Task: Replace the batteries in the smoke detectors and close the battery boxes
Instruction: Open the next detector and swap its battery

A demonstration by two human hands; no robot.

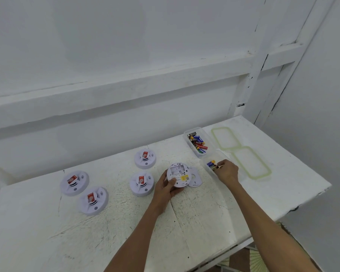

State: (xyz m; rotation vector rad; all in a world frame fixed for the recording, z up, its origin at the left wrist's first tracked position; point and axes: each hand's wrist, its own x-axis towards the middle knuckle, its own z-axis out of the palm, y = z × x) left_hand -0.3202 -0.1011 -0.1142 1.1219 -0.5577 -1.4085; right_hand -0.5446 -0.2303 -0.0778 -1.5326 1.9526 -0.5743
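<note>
My left hand (166, 188) grips a white smoke detector (178, 174) turned on its back, its battery bay open and empty. Its round back cover (195, 178) lies on the table just to the right. My right hand (227, 170) reaches into the nearer clear battery box (205, 160), fingertips pinched on a battery (214, 167) among a few others there. The farther clear box (186, 134) holds several mixed batteries (197, 143). Several more detectors lie face up with red stickers: (145, 159), (141, 184), (74, 182), (93, 200).
Two clear lids with green seals lie right of the boxes, one far (214, 138) and one near (267, 172). The white table (126, 232) ends at its right edge past the lids and at a front edge near my right forearm. A white wall rises behind.
</note>
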